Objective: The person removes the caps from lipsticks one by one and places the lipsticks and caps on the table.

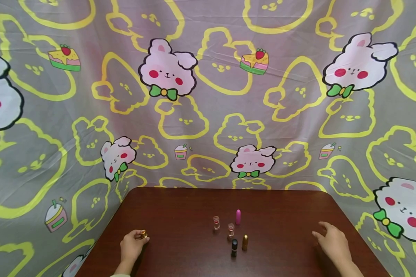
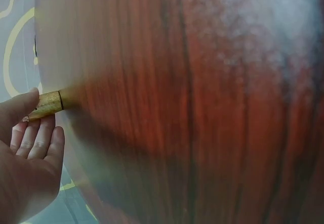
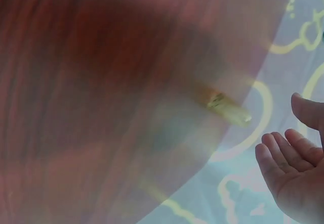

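At the table's left side my left hand (image 1: pixel 131 246) pinches a short gold lipstick tube (image 1: pixel 144 234) between thumb and fingers. The left wrist view shows this gold tube (image 2: pixel 46 105) with a dark line near its far end. My right hand (image 1: pixel 332 243) hovers over the right side of the table, fingers loosely bent and holding nothing. Mid-table, a gold bullet-shaped lipstick (image 1: pixel 245 242) stands beside a black lipstick (image 1: pixel 234 248). A blurred gold tube (image 3: pixel 230 110) appears in the right wrist view, apart from the right hand (image 3: pixel 293 166).
Behind the gold and black lipsticks stand two clear-capped lipsticks (image 1: pixel 216 223) and a pink bullet-shaped tube (image 1: pixel 238 217). They share a dark reddish-brown wooden table (image 1: pixel 180 207) with rounded far corners. A grey cartoon-rabbit cloth (image 1: pixel 208 104) hangs around the back and sides.
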`<state>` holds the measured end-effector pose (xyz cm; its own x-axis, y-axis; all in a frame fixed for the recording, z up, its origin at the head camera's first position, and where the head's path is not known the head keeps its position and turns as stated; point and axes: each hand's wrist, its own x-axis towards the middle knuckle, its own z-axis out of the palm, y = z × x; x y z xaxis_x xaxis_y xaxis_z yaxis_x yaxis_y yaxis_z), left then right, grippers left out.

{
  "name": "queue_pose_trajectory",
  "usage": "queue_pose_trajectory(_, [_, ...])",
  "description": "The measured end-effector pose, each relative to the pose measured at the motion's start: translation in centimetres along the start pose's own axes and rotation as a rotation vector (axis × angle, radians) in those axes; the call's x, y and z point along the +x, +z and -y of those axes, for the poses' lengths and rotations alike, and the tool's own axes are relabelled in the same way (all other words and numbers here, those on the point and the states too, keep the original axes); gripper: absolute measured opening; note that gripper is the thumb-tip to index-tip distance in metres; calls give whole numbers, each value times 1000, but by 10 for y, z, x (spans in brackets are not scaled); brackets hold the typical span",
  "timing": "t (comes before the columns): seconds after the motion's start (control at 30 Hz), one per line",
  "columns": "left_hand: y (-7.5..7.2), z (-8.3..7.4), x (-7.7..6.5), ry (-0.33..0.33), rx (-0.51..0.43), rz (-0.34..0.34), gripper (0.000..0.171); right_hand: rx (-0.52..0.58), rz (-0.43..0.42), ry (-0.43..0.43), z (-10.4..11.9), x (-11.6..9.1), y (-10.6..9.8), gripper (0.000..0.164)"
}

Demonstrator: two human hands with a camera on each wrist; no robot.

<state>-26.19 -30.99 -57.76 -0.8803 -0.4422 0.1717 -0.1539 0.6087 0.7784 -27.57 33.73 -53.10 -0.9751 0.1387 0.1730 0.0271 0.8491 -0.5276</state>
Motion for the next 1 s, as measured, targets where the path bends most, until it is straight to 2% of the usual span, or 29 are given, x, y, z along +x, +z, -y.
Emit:
queue_pose_trajectory(0.13, [0,1,-1,-1,2,-2,28,36,-16,-32,19,-1,7,52])
queue_pose_trajectory(0.5, [0,0,-1,10,0,-30,26,155,-66,-187,65,-11,34,41])
queue_pose_trajectory(0.83, [0,1,-1,17,-2,-33,26,202,-28,-273,94,-19,62,38])
queue_pose_trajectory(1.0, [1,2,0,22,-8,-33,26,275,6,-284,107,-25,75,36])
